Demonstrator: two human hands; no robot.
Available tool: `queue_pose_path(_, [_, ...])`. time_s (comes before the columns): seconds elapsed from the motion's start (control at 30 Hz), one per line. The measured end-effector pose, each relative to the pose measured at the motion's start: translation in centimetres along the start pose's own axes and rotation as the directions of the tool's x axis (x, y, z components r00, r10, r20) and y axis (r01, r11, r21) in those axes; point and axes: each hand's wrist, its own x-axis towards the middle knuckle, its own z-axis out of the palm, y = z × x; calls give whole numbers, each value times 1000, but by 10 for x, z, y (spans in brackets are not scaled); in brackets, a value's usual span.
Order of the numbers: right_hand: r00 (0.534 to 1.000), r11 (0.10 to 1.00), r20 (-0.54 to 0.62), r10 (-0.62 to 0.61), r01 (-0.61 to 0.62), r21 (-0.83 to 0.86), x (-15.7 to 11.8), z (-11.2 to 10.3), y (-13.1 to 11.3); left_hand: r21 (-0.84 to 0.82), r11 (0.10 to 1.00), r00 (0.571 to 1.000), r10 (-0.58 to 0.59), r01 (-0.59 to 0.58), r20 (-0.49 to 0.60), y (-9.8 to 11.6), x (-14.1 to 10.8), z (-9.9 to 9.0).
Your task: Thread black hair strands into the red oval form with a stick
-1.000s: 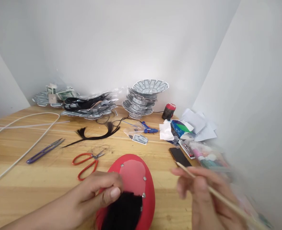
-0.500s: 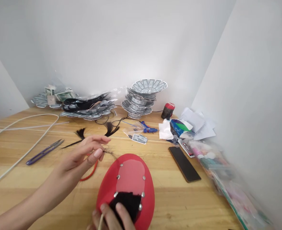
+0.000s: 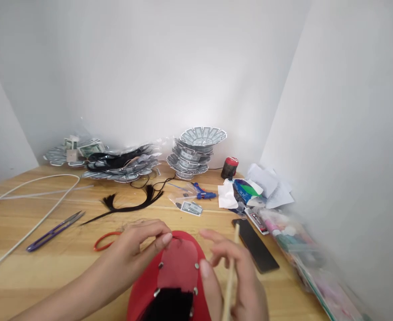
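A red oval piece [image 3: 139,285] lies at the front of the table, with a paler red panel [image 3: 177,272] in its middle. Silver studs run along both edges of the panel. Black hair-like material [image 3: 169,305] covers its lower end. Over the top of the oval, my left hand [image 3: 146,243] pinches a few thin dark strands, which are hard to see. To the right of the panel is my right hand [image 3: 236,276], its thumb and index finger apart. A slim pale wooden stick [image 3: 230,281] is held in it, pointing upward.
Black hair bundle [image 3: 129,207], orange-handled ring [image 3: 106,240] and purple thread snips [image 3: 54,232] lie left. Behind are a blue glue gun [image 3: 205,192] and stacked paper-note bowls [image 3: 193,151]. A phone [image 3: 258,245] and plastic bag [image 3: 317,263] are right; a white cord [image 3: 49,214] curves far left.
My left hand has moved right and down with the strands, onto the top of the oval. My right hand has lifted off the black hair to the right side, still with the stick.
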Motion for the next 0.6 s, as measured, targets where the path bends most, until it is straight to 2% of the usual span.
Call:
queue_pose_path(0.07, [973, 999, 230, 29, -36, 28, 21, 7, -2, -32, 999, 999, -2, 3, 44, 7, 9, 4])
queue_pose_path(0.13, [890, 996, 451, 71, -91, 23, 36, 11, 2, -72, 997, 997, 0, 6, 75, 9, 19, 9])
queue_pose_path(0.2, [826, 986, 547, 136, -166, 6, 45, 10, 9, -116, 993, 995, -4, 16, 103, 6, 26, 13])
queue_pose_path(0.3, [800, 967, 564, 207, -254, 6, 51, 4, 19, -167, 985, 989, -15, 40, 148, -2, 31, 17])
queue_pose_path(0.43, [784, 923, 569, 249, -370, 105, 52, -2, 28, -220, 971, 981, -48, 90, 188, -9, 26, 16])
queue_pose_path(0.6, [803, 914, 546, 239, -377, 153, 51, -2, 40, -237, 961, 975, -96, 143, 202, -13, 23, 14])
